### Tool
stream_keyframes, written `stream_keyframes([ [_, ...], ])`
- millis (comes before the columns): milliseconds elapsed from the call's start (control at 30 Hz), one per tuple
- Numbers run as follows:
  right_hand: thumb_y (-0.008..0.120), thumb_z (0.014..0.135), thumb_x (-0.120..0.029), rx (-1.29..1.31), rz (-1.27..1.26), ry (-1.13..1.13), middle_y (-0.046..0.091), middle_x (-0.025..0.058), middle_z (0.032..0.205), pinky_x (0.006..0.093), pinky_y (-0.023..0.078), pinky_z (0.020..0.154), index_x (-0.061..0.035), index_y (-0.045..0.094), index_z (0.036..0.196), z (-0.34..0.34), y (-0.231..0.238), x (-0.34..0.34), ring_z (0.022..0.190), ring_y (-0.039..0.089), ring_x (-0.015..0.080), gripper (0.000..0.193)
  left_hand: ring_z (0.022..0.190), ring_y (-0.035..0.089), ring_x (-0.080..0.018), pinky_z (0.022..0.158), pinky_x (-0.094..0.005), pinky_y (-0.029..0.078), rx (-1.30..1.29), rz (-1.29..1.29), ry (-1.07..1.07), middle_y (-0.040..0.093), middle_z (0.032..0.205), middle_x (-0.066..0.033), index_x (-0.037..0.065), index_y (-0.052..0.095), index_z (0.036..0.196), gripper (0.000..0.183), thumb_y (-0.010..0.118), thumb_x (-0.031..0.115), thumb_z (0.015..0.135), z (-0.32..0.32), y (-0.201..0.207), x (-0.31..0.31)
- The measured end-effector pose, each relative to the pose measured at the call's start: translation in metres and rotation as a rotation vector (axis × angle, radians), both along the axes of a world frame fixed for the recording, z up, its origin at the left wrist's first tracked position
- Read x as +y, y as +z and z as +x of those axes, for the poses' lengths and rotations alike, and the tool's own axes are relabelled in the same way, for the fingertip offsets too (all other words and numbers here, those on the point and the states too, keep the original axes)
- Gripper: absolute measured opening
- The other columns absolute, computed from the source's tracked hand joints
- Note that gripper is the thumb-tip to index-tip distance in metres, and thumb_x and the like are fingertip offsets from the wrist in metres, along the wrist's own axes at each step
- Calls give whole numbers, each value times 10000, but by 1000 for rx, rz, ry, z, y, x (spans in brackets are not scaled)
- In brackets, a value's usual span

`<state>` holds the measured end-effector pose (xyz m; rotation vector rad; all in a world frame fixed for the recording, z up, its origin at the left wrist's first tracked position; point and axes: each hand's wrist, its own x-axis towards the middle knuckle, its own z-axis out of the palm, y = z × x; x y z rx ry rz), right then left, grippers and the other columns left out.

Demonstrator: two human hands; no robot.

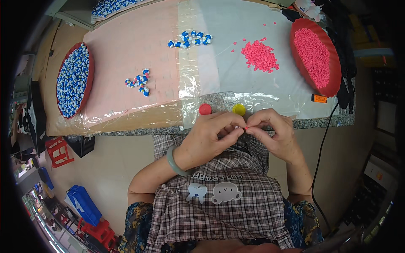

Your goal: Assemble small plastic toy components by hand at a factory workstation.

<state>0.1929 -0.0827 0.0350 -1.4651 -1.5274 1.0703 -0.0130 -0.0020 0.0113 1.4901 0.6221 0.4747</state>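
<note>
My left hand [213,131] and my right hand [274,131] meet just off the table's near edge, both pinched with fingertips almost touching. Between them shows a small pink piece [246,128], gripped by the right fingertips. A whitish speck shows at the left fingertips, too small to name. Just beyond the hands stand a small red round pot or cap [205,109] and a yellow one [239,110]. Loose pink pieces [260,56] lie heaped farther off to the right. Small blue-and-white pieces lie in one group [190,39] at the back and another [140,82] to the left.
A red tray [89,90] full of blue-and-white pieces stands at the left. Another red tray [336,80] holds pink pieces at the right, near an orange-and-black box [319,98]. Clear plastic sheeting [139,110] covers the table. A black cable [319,164] hangs at the right.
</note>
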Motion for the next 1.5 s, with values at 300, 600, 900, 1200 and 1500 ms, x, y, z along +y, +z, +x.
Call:
stream_keyframes([
  [300, 777, 825, 29, -182, 12, 132, 718, 88, 938, 317, 610, 770, 17, 623, 994, 0, -2, -3, 862, 731, 184, 229, 692, 634, -106, 595, -243, 524, 28, 114, -76, 655, 875, -73, -13, 627, 1001, 146, 715, 13, 887, 2, -8, -5],
  [600, 707, 892, 50, 444, -228, -204, 679, 78, 931, 237, 553, 672, 55, 640, 1021, -12, -19, -14, 766, 656, 116, 145, 596, 587, -87, 532, -254, 469, -53, -102, 29, 616, 736, -45, 13, 603, 969, 142, 708, 30, 874, 4, -16, -13],
  [900, 686, 906, 38, 314, -132, -180, 651, 37, 921, 206, 509, 649, 31, 651, 980, -19, -20, -15, 757, 628, 79, 82, 589, 574, -69, 522, -245, 456, -48, -64, 73, 609, 744, -29, 22, 611, 974, 137, 709, 40, 881, 3, -20, -16],
  [1200, 687, 912, 21, 539, -323, -219, 642, 22, 829, 189, 459, 582, 15, 639, 944, -22, -21, -18, 655, 560, 38, 57, 708, 628, -35, 633, -207, 509, 24, 1, 2, 678, 815, -11, 3, 620, 992, 106, 685, 0, 908, -3, -17, -15],
  [1500, 668, 933, -7, 488, -310, -211, 623, 15, 812, 191, 472, 573, 11, 622, 959, -21, -22, -18, 646, 566, 47, 56, 673, 612, -34, 601, -204, 485, -15, -19, 43, 672, 800, -2, 2, 625, 1009, 114, 688, 7, 914, -3, -17, -14],
])
